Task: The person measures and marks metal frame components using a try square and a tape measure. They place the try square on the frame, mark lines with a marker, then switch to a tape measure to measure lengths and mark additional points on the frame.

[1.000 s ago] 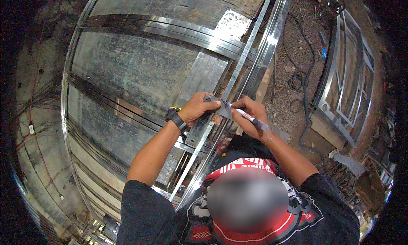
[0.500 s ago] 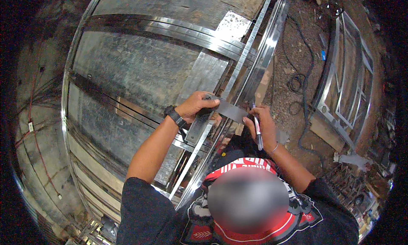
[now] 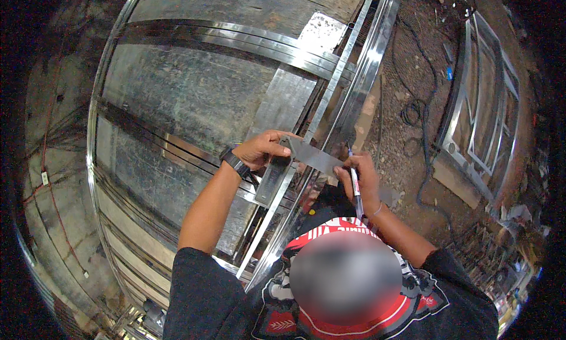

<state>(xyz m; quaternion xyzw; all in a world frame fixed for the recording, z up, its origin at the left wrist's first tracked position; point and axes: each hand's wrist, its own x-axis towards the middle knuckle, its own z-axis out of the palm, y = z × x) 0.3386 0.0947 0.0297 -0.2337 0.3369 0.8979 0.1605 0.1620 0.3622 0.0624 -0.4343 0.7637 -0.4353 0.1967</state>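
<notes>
A try square (image 3: 316, 158) with a flat grey blade and a thick handle rests across a narrow metal strip (image 3: 328, 92) along the frame's right side. My left hand (image 3: 264, 149), with a black watch on the wrist, grips the square at its corner, thumb on top. My right hand (image 3: 367, 181) is closed around a white marker pen (image 3: 355, 185). Its thumb is by the blade's right end; whether it presses on the blade I cannot tell. The handle points toward me, left of the strip.
A large shiny metal frame (image 3: 247, 40) with dark panels (image 3: 194, 81) spreads ahead and left. On the dirt ground at right lie a black cable (image 3: 429, 157) and a smaller metal frame (image 3: 466, 157). A red cord (image 3: 59, 216) runs over the floor at far left.
My left hand and the try square have shifted slightly left. The blade now slopes a little more down toward my right hand, which still holds the marker pen.
</notes>
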